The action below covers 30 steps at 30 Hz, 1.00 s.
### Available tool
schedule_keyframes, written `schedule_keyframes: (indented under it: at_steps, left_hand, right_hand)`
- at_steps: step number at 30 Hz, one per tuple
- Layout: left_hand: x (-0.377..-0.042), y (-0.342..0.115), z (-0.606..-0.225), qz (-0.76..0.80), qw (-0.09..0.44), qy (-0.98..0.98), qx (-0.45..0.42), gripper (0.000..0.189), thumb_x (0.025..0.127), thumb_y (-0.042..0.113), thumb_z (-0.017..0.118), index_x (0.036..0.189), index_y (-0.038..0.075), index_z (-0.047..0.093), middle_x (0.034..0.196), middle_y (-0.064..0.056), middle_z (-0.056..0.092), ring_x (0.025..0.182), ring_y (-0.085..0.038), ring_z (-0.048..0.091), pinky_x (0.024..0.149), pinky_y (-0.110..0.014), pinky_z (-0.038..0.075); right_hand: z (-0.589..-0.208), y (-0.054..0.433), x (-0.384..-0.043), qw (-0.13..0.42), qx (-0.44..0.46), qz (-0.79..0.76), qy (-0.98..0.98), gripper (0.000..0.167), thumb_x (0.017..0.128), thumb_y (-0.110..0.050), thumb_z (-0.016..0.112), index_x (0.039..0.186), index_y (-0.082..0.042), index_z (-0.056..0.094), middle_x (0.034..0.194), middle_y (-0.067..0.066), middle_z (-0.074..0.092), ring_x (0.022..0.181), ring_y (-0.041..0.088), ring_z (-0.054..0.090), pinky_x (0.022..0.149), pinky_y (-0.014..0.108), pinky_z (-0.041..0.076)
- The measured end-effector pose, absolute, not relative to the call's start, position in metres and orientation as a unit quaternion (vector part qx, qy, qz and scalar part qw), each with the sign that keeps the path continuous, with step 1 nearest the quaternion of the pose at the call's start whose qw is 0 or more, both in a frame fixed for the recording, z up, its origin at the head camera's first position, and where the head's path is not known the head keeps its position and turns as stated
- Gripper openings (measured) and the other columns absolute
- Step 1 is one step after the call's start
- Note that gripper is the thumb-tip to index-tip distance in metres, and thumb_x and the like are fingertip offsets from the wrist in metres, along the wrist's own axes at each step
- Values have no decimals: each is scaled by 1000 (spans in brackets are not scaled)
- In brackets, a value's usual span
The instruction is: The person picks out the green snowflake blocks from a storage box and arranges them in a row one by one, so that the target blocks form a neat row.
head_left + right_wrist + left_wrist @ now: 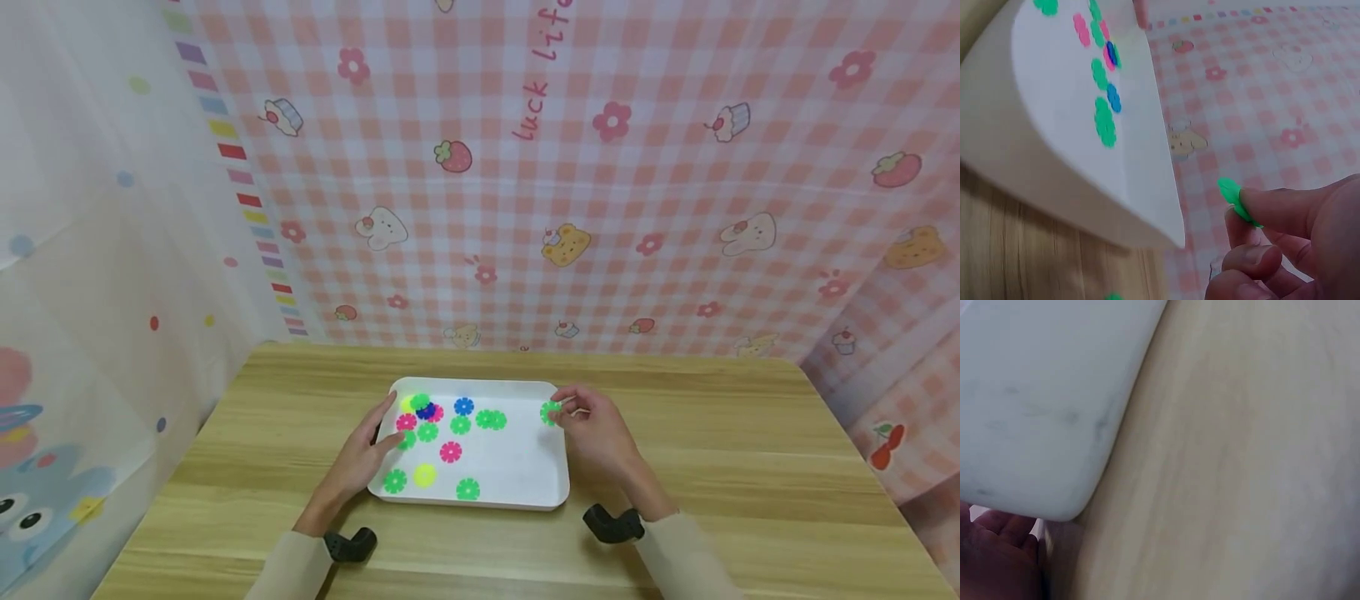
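Note:
A white tray lies on the wooden table, holding several flat, notched plastic snowflake discs in green, pink, blue and yellow. My left hand grips the tray's left side, thumb over the rim and fingers along the outer wall. In the left wrist view that hand shows only partly, beside the tray's corner. Over the tray's right end, my right hand pinches a green snowflake disc between thumb and index finger. The right wrist view has the disc edge-on, apart from the tray wall.
Within the tray, discs crowd the left half, among them a pink disc, a blue disc and a yellow disc. Wooden tabletop surrounds the tray. A checked pink cloth hangs behind the table.

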State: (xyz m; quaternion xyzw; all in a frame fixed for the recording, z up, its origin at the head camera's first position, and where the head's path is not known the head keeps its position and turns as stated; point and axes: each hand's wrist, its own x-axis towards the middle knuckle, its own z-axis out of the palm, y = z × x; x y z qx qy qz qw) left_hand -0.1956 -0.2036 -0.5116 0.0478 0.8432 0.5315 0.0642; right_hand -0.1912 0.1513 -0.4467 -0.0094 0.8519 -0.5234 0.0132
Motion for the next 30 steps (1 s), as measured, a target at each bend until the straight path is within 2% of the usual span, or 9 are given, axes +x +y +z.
schedule_keyframes:
  at_steps: [5, 10, 14, 21, 30]
  left_hand:
    - [-194, -204, -512, 539, 70, 838, 46, 65, 102, 25, 54, 159, 22, 23, 166, -9, 15, 153, -31, 8, 123, -54, 6]
    - [-195, -204, -513, 547, 68, 833, 48, 64, 102, 23, 54, 159, 21, 24, 166, -9, 16, 153, -31, 10, 123, -52, 8]
    - [-196, -204, -514, 545, 64, 835, 49, 64, 102, 22, 55, 158, 21, 25, 165, -8, 17, 152, -30, 10, 123, -51, 8]
    - [-196, -204, -514, 544, 71, 834, 54, 65, 102, 23, 54, 159, 22, 23, 166, -8, 16, 153, -30, 9, 123, -50, 7]
    - [-196, -205, -510, 545, 76, 833, 50, 66, 101, 25, 55, 159, 21, 23, 166, -8, 14, 153, -30, 8, 123, -50, 7]
  right_hand:
    - [-451, 186, -195, 3, 11, -526, 850, 21, 94, -14, 66, 114, -6, 65, 99, 11, 66, 82, 26, 63, 61, 24, 49]
    - [-464, 215, -198, -9, 33, -531, 846, 25, 95, -14, 66, 116, -1, 62, 99, 13, 66, 78, 16, 61, 60, 22, 49]
    - [-477, 225, -199, -2, 52, -535, 843, 27, 94, -13, 66, 117, 0, 61, 99, 11, 64, 75, 11, 58, 61, 21, 48]
    - [-496, 231, -200, 1, 86, -519, 851, 25, 94, -14, 67, 115, -1, 63, 99, 10, 67, 84, 12, 56, 67, 21, 45]
    - [-508, 228, -203, -18, 98, -505, 857, 22, 89, -10, 69, 108, 0, 64, 82, 1, 61, 74, 11, 52, 65, 23, 41]
